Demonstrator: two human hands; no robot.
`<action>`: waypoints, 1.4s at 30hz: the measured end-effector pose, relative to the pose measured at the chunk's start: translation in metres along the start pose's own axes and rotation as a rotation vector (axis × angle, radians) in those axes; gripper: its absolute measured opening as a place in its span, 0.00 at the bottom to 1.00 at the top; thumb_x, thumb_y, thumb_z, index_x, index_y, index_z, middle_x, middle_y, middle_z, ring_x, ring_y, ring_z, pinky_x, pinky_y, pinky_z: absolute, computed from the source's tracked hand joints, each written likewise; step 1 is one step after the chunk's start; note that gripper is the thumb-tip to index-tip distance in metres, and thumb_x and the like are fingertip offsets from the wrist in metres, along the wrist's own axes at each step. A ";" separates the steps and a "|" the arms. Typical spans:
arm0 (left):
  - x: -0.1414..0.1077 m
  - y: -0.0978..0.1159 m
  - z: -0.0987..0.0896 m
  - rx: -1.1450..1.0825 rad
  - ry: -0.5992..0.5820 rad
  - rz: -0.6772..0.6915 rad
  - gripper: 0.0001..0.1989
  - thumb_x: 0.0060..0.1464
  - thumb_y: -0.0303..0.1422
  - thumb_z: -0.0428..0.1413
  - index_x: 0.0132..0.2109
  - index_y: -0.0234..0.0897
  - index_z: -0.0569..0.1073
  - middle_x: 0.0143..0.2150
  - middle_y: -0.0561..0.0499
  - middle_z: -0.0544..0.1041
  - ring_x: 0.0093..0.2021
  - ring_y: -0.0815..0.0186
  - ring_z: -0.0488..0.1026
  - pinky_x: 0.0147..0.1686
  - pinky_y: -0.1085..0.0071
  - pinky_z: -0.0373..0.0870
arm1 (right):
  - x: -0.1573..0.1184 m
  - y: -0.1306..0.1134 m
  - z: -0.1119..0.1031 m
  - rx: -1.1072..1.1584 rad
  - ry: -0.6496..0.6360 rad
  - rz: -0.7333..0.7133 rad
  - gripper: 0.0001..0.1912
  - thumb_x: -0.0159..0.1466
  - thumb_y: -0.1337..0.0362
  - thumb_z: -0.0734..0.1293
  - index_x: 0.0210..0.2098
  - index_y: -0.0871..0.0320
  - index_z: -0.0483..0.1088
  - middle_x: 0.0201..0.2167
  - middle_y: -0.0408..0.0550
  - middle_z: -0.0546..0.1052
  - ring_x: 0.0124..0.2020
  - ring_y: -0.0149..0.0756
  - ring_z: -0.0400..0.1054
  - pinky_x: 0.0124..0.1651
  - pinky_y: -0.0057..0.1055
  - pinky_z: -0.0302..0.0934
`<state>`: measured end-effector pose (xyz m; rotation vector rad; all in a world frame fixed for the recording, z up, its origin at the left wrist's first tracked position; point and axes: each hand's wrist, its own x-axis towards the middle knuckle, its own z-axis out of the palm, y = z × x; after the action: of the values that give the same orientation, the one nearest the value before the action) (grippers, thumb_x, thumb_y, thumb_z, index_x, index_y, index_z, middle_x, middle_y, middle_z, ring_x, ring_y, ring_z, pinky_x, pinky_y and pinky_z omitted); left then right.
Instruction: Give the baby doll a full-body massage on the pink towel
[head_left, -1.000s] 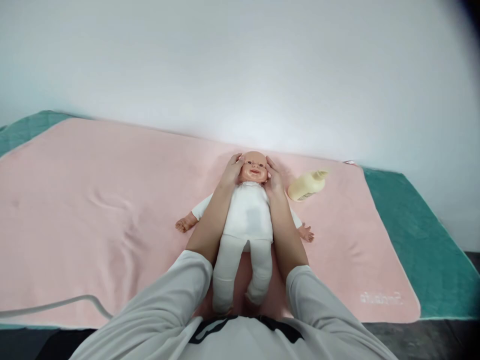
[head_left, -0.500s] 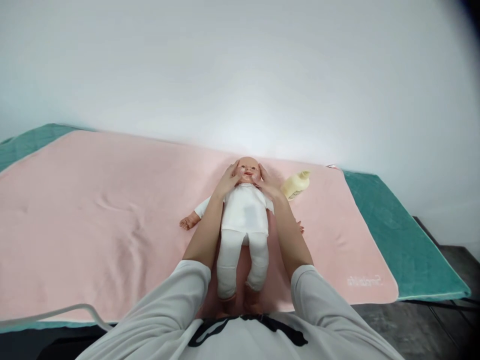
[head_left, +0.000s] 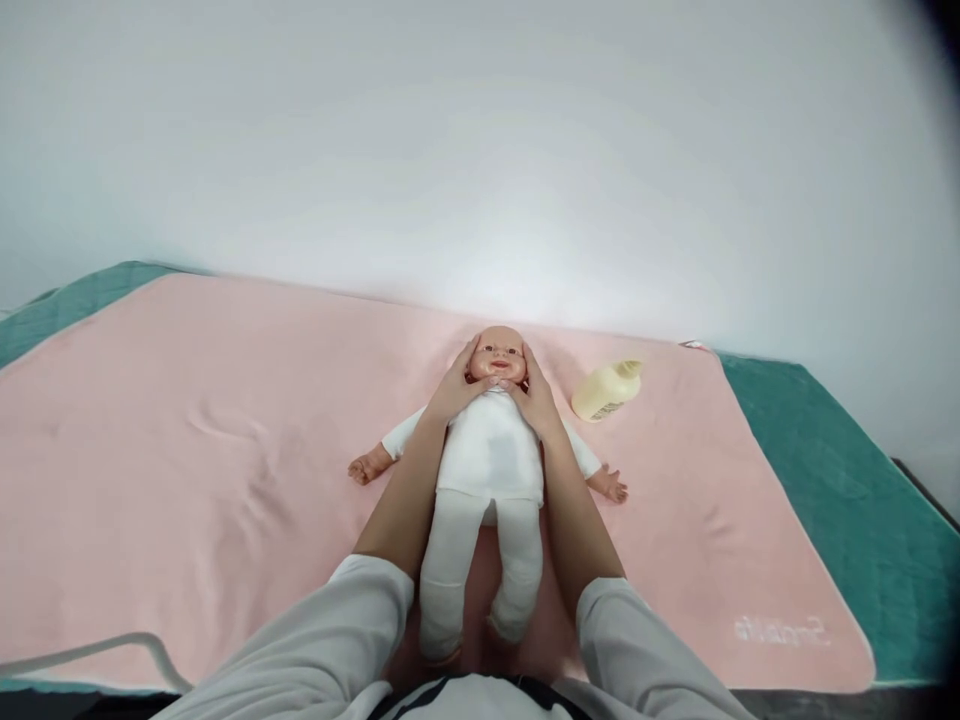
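A baby doll [head_left: 491, 450] with white cloth clothes lies on its back, its feet toward me. Its head rests between my two hands. My left hand [head_left: 459, 385] cups the left side of the face, fingers along the cheek and thumb under the chin. On the other side, my right hand [head_left: 538, 395] mirrors it, with the two thumbs nearly meeting below the doll's mouth. To the right of my right hand lies a pale yellow bottle [head_left: 606, 390], tipped on its side. The fingertips behind the doll's head are partly hidden.
Beneath the doll spreads a pink blanket [head_left: 150, 430], wrinkled at left, over a green padded cover [head_left: 832, 470]. A white wall [head_left: 480, 150] stands directly behind. At the lower left, a curved pale tube or rail [head_left: 142, 640] crosses the near edge.
My thumbs have slid from the doll's cheeks down to its chin. My view has shifted slightly, so the doll and bottle appear larger and a little lower.
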<state>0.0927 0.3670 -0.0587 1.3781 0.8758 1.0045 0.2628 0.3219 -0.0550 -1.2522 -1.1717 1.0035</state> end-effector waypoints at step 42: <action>0.002 0.007 -0.005 0.038 -0.110 -0.033 0.52 0.50 0.48 0.64 0.74 0.40 0.47 0.73 0.39 0.56 0.68 0.48 0.62 0.66 0.53 0.63 | -0.002 0.000 -0.007 -0.170 -0.062 -0.030 0.57 0.56 0.38 0.69 0.73 0.55 0.41 0.74 0.53 0.49 0.74 0.47 0.48 0.75 0.47 0.45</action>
<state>0.0884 0.3703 -0.0517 1.4327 0.8368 0.8825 0.2694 0.3190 -0.0547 -1.3409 -1.3426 0.9416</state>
